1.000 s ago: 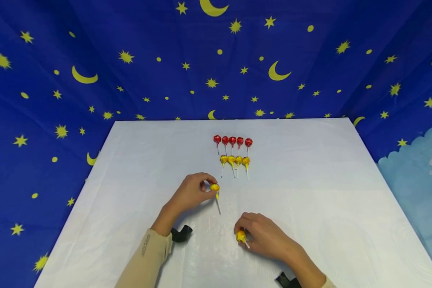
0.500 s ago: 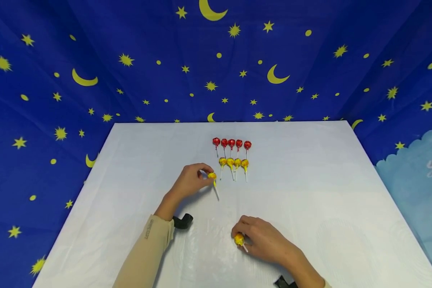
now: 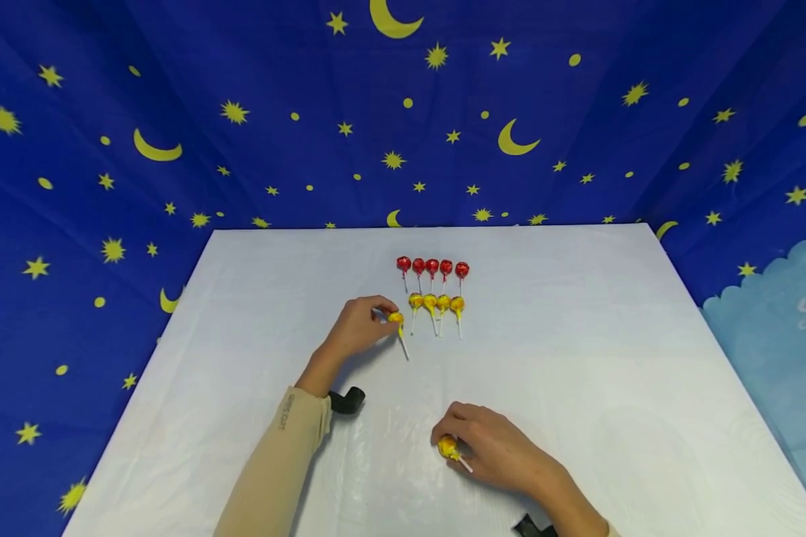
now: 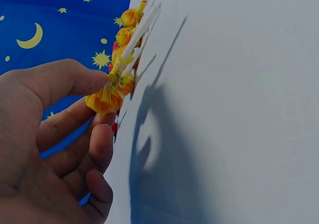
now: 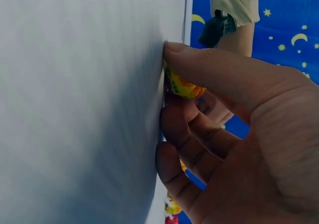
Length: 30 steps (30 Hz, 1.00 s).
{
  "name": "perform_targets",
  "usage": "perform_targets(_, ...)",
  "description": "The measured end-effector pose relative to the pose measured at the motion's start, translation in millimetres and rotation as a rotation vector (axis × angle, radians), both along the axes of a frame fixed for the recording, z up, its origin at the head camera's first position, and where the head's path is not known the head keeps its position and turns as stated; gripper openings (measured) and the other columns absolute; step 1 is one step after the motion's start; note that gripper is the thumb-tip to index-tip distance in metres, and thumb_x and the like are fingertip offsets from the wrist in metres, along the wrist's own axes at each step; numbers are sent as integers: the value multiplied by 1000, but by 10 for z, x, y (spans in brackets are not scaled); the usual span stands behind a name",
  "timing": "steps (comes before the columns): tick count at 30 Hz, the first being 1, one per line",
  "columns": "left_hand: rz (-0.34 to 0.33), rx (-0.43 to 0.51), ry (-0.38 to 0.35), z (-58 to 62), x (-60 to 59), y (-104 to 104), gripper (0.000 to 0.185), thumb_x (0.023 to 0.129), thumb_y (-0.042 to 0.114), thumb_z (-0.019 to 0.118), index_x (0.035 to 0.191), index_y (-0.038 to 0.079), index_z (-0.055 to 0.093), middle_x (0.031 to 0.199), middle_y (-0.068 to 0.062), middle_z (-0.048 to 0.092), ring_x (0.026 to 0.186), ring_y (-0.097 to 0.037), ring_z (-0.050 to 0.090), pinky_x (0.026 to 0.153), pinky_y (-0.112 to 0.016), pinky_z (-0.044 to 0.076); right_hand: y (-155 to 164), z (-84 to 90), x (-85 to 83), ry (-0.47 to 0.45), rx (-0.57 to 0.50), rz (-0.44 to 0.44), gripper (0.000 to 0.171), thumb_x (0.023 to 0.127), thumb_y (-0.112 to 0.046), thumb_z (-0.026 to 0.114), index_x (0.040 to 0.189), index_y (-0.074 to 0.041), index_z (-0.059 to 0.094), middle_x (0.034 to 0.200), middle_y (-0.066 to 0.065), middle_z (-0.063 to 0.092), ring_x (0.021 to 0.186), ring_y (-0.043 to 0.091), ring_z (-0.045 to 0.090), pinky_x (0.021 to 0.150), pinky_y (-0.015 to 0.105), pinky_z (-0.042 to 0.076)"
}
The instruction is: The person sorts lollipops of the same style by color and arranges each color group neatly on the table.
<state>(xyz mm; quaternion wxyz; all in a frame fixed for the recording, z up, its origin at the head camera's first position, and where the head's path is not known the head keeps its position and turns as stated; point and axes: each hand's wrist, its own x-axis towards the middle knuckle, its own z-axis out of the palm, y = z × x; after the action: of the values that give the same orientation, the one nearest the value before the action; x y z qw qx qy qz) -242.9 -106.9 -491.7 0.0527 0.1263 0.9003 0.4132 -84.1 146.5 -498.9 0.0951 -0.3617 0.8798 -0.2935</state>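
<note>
My left hand (image 3: 360, 326) pinches a yellow-wrapped lollipop (image 4: 103, 100) by its head between thumb and fingers, its white stick slanting down toward me in the head view. It is just left of a row of yellow lollipops (image 3: 430, 301) lying side by side, sticks toward me. Behind them lies a row of red lollipops (image 3: 432, 266), set the same way. Nearer the front, my right hand (image 3: 493, 447) holds another yellow lollipop (image 3: 447, 447) between thumb and fingers, low at the tabletop. In the right wrist view, the thumb partly covers that lollipop (image 5: 185, 88).
A white-covered table (image 3: 564, 335) spreads under both hands. Behind it hangs a blue cloth (image 3: 282, 149) with yellow stars and moons. A black wrist device (image 3: 347, 400) sits at the left cuff, and another black piece (image 3: 528, 526) is under the right wrist.
My left hand has moved forward with its lollipop, closer to the left end of the yellow row. The right hand stays nearly in place, still holding its lollipop. The rows have not changed.
</note>
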Motion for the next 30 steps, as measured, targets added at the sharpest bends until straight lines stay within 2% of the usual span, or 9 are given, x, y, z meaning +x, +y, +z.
perform_targets(6, 0, -8, 4, -22, -101, -6, 18, 82, 23, 77, 98, 16, 72, 89, 4, 65, 70, -17, 54, 61, -33, 46, 0, 4, 3, -2, 10, -4, 32, 79, -7, 75, 100, -30, 67, 93, -20, 53, 83, -1, 52, 76, 27, 47)
perform_targets(12, 17, -27, -20, -66, -181, 25, 19, 82, 25, 76, 99, 16, 72, 89, 4, 65, 80, -16, 56, 71, -34, 46, -2, 18, 2, -40, 28, -7, 34, 78, -6, 76, 103, -28, 66, 95, -19, 53, 86, -1, 52, 78, 27, 47)
perform_targets(19, 29, -54, -50, -8, -246, 83, 21, 82, 25, 75, 101, 15, 71, 91, 3, 65, 88, -18, 57, 81, -38, 45, -4, 39, -1, -110, 55, -28, 40, 75, -1, 72, 104, -29, 66, 97, -19, 52, 88, 1, 51, 80, 28, 47)
perform_targets(30, 51, -72, -51, -66, -316, 120, 22, 82, 23, 75, 102, 14, 71, 91, 3, 65, 92, -19, 56, 87, -39, 43, 16, 29, -2, -82, 26, -16, 39, 77, 1, 71, 103, -27, 65, 99, -18, 53, 90, 1, 52, 81, 28, 47)
